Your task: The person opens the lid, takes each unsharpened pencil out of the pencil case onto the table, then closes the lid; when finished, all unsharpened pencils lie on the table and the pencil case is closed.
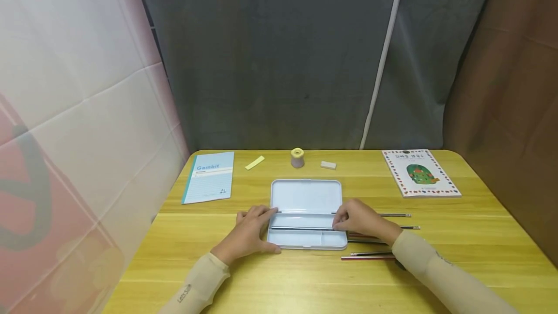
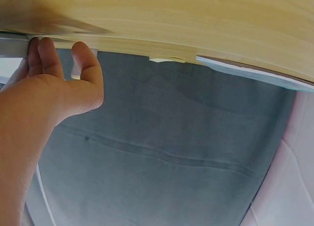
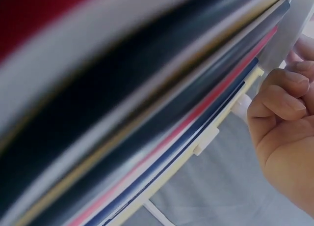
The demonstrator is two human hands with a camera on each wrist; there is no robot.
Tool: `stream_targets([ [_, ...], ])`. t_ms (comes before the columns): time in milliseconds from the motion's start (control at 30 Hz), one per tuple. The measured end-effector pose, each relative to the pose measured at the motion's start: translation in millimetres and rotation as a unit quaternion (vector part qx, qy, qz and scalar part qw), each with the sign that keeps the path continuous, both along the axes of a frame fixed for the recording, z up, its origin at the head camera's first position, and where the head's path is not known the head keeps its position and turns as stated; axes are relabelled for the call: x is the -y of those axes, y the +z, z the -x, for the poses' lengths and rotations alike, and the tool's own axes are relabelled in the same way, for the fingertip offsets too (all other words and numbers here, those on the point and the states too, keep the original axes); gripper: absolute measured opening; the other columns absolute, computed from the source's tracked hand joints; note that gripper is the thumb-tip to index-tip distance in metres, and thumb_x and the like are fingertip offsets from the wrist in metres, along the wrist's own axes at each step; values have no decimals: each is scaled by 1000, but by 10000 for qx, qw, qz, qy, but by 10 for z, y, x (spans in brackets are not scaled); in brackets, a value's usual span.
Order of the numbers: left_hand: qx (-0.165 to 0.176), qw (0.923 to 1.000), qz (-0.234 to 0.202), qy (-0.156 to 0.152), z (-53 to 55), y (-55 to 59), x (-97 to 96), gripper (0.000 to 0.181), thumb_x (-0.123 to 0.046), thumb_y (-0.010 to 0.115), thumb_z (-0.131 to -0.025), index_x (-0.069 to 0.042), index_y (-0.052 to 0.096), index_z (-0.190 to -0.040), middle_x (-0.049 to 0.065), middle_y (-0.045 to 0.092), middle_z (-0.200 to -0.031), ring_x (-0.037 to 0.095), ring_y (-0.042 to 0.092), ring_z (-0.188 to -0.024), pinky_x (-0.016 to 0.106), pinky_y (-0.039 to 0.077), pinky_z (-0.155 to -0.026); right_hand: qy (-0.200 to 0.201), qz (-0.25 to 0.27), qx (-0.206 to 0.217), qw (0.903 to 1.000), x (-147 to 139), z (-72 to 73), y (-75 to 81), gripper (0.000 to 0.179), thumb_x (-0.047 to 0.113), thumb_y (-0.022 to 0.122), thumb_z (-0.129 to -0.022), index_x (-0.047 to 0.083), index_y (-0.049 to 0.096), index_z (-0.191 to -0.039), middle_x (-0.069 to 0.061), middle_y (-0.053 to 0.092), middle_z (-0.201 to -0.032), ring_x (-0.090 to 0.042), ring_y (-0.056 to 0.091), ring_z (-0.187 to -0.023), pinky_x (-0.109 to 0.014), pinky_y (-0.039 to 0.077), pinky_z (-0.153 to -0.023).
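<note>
A white pencil case [image 1: 306, 196] lies open on the table, its lid tipped back. Inside it, a dark pencil [image 1: 301, 228] stretches along the long compartment. My right hand [image 1: 359, 218] is over the case's right end, its curled fingertips pinching that pencil's right end. In the right wrist view the fingers [image 3: 282, 96] are bent inward; the pencil itself is hidden there. My left hand [image 1: 248, 232] rests against the case's left side, thumb at the front corner and forefinger near the hinge, with fingers spread and fairly straight.
Several pencils [image 1: 370, 258] lie right of the case, partly under my right forearm. Behind it are a yellow strip [image 1: 255, 163], a yellow-topped round item [image 1: 297, 158] and a white eraser [image 1: 328, 164]. A notebook [image 1: 209, 178] is at left, a picture-covered book [image 1: 420, 173] at right.
</note>
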State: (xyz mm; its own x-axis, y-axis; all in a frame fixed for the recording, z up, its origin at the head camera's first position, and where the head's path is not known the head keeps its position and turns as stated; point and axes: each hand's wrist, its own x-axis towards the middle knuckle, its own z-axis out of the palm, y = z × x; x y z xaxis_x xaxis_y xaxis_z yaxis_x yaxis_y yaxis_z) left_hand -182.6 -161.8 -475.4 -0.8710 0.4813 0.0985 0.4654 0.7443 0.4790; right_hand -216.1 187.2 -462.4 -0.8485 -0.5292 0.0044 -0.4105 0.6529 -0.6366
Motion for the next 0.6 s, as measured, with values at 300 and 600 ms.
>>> stream_targets([
  [300,6,10000,-3,-18,-10,3,-1,107,-49,98,-70,-6,53,-157,10,61,-144,31,53,-137,51,29,-99,-116,-293,-181,9993,32,17,-8,13,13,89,-86,17,80,-76,9,65,-70,-3,51,-66,-21,44,-61],
  [600,-27,10000,23,-6,-5,0,-4,107,-48,99,-70,-5,53,-156,10,61,-144,30,53,-137,51,29,-99,-104,-446,-338,9984,53,14,-20,16,13,88,-86,17,76,-77,8,60,-68,-3,48,-66,-21,42,-61],
])
